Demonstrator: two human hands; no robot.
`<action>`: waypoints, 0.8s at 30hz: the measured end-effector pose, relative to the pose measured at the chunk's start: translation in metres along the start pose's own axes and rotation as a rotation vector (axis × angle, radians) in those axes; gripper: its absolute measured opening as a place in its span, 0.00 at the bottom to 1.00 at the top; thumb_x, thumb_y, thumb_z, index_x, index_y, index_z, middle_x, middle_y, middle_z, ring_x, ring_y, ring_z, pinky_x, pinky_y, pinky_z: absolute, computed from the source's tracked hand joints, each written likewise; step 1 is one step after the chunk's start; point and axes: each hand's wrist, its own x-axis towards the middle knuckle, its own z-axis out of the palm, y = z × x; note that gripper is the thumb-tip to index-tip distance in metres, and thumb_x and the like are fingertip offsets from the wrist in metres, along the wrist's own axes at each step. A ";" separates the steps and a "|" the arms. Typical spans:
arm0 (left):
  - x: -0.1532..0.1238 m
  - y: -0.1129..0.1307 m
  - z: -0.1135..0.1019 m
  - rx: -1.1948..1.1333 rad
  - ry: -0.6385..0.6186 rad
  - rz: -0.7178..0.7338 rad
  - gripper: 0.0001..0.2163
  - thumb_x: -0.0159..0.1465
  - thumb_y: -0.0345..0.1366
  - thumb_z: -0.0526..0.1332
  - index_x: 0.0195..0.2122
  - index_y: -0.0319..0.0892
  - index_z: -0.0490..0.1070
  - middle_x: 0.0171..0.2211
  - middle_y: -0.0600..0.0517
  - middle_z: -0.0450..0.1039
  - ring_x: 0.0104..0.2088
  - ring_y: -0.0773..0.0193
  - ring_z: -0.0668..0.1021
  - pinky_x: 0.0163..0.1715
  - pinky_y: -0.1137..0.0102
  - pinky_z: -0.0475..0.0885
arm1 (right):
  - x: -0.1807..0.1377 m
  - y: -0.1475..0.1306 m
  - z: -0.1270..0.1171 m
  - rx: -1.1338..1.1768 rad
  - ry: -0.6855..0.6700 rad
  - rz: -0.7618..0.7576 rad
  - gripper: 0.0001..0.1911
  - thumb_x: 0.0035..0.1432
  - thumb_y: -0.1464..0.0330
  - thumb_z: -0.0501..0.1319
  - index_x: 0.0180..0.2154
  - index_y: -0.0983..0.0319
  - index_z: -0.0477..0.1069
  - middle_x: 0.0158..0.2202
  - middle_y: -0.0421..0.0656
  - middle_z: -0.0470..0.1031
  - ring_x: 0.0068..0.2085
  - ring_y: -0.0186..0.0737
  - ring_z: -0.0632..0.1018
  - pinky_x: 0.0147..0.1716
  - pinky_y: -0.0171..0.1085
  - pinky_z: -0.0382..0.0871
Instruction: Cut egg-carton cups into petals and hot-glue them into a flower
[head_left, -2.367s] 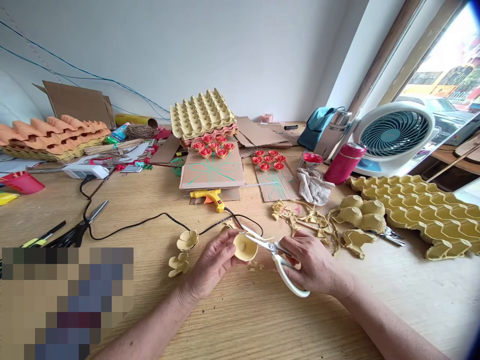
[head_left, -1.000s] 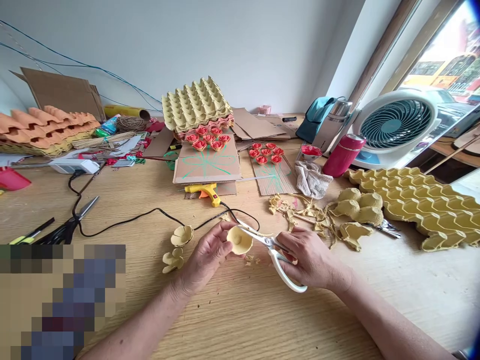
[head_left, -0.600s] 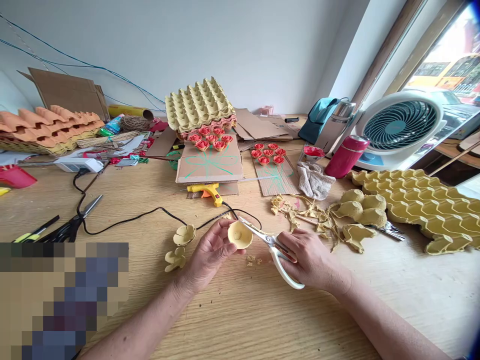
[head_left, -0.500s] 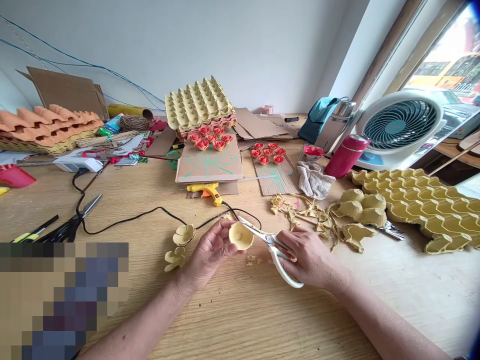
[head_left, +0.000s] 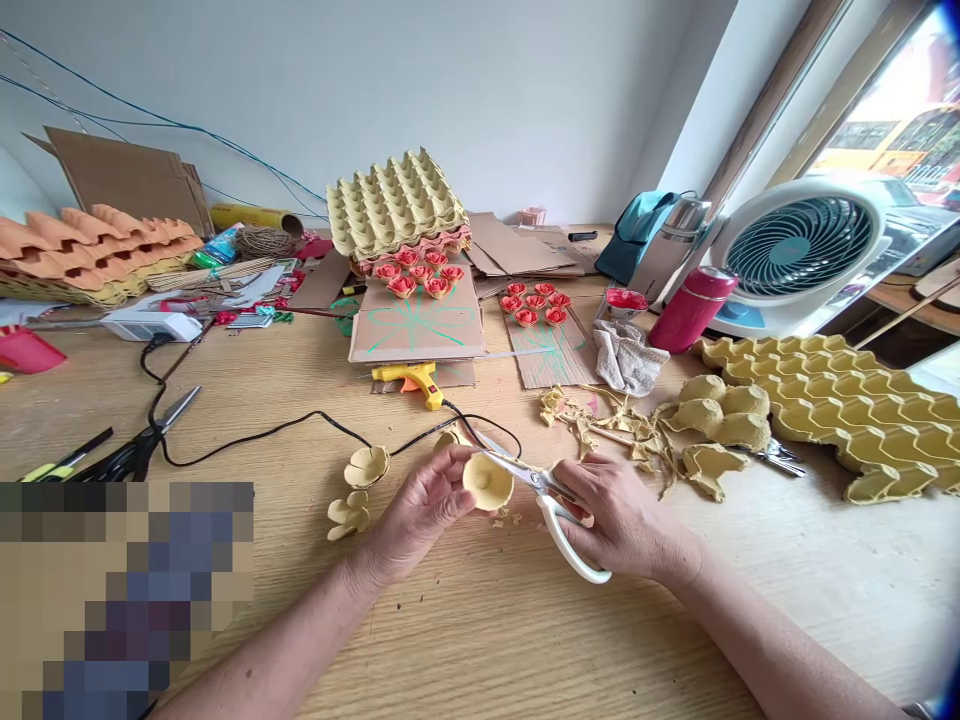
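Note:
Between the thumb and fingers of my left hand [head_left: 431, 502] is a yellow egg-carton cup [head_left: 489, 482], its hollow turned up towards me. My right hand [head_left: 611, 520] grips white-handled scissors [head_left: 564, 530], and their blades lie along the far rim of the cup. Left of my left hand, a petal-cut cup [head_left: 367, 466] and a smaller petal-shaped piece [head_left: 348, 516] rest on the table. Small scraps lie just beyond the cup and under it. To the right of the blades are torn carton trimmings [head_left: 600, 430] and a group of uncut cups [head_left: 721, 410].
A yellow glue gun [head_left: 412, 382] lies ahead, its black cord running left. Red paper flowers [head_left: 420, 272] sit on cardboard [head_left: 420, 325] with green lines. A yellow egg tray [head_left: 840, 410], a pink bottle [head_left: 694, 310] and a fan [head_left: 799, 250] stand right. Black scissors [head_left: 139, 450] lie left.
The cup in my left hand has shifted slightly right and tipped a little. The scissors' handles have moved slightly down and right, the blades staying at the cup's rim.

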 end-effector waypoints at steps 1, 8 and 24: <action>-0.001 0.000 0.000 -0.020 0.014 -0.008 0.15 0.62 0.40 0.71 0.49 0.47 0.76 0.44 0.50 0.77 0.44 0.60 0.78 0.42 0.65 0.79 | 0.000 0.000 0.000 -0.002 0.000 0.002 0.14 0.65 0.64 0.57 0.28 0.57 0.55 0.23 0.36 0.67 0.24 0.36 0.63 0.31 0.38 0.54; -0.001 0.000 -0.002 -0.149 0.065 -0.060 0.14 0.64 0.41 0.68 0.50 0.46 0.77 0.43 0.48 0.80 0.40 0.59 0.82 0.41 0.66 0.79 | -0.002 0.001 0.002 -0.022 -0.002 0.007 0.15 0.67 0.62 0.56 0.29 0.57 0.57 0.22 0.36 0.67 0.23 0.36 0.62 0.29 0.38 0.52; 0.002 0.000 0.003 0.054 -0.013 -0.031 0.18 0.59 0.42 0.72 0.50 0.49 0.77 0.43 0.51 0.75 0.39 0.63 0.76 0.40 0.67 0.76 | 0.003 -0.004 0.000 -0.031 -0.001 0.036 0.11 0.64 0.62 0.58 0.32 0.59 0.59 0.27 0.38 0.70 0.28 0.38 0.69 0.37 0.39 0.56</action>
